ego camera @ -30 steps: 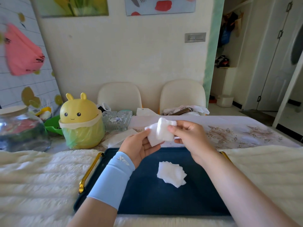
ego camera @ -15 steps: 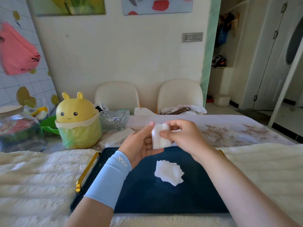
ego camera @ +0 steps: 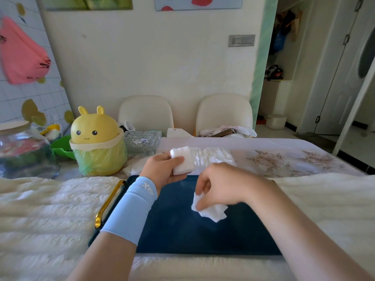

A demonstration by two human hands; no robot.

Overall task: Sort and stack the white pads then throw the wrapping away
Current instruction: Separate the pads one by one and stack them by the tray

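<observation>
My left hand (ego camera: 162,171) grips a thick bundle of white pads (ego camera: 181,162) above the far edge of the dark blue tray (ego camera: 178,226). A long row of white pads (ego camera: 213,156) lies on the table just behind that bundle. My right hand (ego camera: 219,185) reaches down over the loose stack of white pads (ego camera: 215,212) on the tray and pinches a pad at the stack's left edge. Its fingers cover part of the stack.
A yellow bunny-shaped bin (ego camera: 97,142) with a green liner stands at the left back. A glass jar (ego camera: 22,151), a green bowl (ego camera: 61,148) and a clear glass dish (ego camera: 142,141) stand nearby. White fluffy cloth (ego camera: 46,209) flanks the tray. Two chairs stand behind the table.
My right hand has left the bundle and dropped to the stack on the tray with a pad. My left hand stays up with the bundle.
</observation>
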